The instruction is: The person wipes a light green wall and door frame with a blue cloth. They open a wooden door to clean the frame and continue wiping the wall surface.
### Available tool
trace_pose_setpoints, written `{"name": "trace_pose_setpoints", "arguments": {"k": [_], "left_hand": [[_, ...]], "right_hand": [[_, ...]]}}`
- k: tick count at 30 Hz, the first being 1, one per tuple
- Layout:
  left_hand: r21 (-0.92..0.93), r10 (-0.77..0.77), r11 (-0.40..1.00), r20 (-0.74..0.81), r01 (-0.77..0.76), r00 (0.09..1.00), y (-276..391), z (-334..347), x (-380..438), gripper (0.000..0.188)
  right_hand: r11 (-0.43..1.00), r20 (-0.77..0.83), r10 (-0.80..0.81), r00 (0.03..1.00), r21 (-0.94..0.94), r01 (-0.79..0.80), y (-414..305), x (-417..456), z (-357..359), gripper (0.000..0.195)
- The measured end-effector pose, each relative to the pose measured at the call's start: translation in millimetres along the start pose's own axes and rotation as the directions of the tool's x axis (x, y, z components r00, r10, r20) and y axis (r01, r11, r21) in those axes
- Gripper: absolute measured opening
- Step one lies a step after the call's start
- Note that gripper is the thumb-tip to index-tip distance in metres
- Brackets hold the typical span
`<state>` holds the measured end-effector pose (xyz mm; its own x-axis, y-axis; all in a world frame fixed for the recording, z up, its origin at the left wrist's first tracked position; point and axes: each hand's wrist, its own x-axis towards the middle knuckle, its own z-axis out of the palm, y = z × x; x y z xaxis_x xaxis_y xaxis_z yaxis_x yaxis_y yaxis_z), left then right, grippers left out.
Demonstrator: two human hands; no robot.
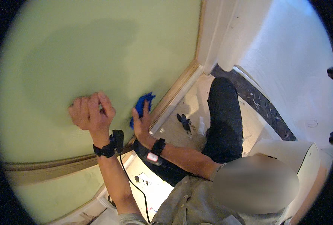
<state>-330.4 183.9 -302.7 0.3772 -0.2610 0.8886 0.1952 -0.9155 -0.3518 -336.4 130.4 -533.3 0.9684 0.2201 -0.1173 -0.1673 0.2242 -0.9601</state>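
Note:
My left hand (92, 111) is curled into a fist against a pale green panel (79, 62). A small gap shows between thumb and forefinger, but whether the fingers hold anything is hidden. To its right, near the panel's lower wooden edge, my right hand (142, 123) presses a crumpled blue cloth (141, 107) to the green surface, with its fingers spread over it. Each wrist wears a black strap; the left one carries a small black device (118, 140), from which a black cable (134, 185) runs down.
Wooden moulding (180, 90) borders the panel. My bent knee in black trousers (224, 112) is close on the right. Dark items (184, 121) lie on the floor. Beyond run a scuffed dark baseboard (259, 102) and a white wall (290, 70). A white curved object (281, 149) stands beside me.

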Motion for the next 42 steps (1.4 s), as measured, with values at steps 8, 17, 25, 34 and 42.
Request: {"name": "trace_pose_setpoints", "arguments": {"k": [8,17,25,34,42], "left_hand": [[-0.023,-0.043,0.999,0.012,0.043,0.999,2.2,-0.4,1.4,0.018],[-0.331,-0.653,-0.012,0.717,0.944,0.243,102.6,13.3,-57.7,0.029],[-0.202,-0.246,-0.834,0.969,0.514,-0.018,132.9,31.4,-58.2,0.052],[-0.296,-0.637,-0.228,0.766,0.928,0.088,128.7,32.8,-66.2,0.043],[-0.051,-0.467,0.688,0.733,0.724,0.495,163.3,43.0,-77.8,0.035]], "right_hand": [[0.989,-0.075,0.083,0.994,0.129,-0.072,-52.6,93.4,-80.4,0.046],[0.565,0.483,0.085,0.871,0.697,-0.442,-143.3,92.4,-133.4,0.053],[0.517,0.648,0.089,0.757,0.619,-0.591,-136.9,84.7,-136.5,0.045],[0.846,0.212,0.451,0.867,0.207,-0.491,-83.6,97.1,-157.0,0.039],[0.645,0.388,0.372,0.843,0.545,-0.536,-45.3,67.9,-137.0,0.035]]}}
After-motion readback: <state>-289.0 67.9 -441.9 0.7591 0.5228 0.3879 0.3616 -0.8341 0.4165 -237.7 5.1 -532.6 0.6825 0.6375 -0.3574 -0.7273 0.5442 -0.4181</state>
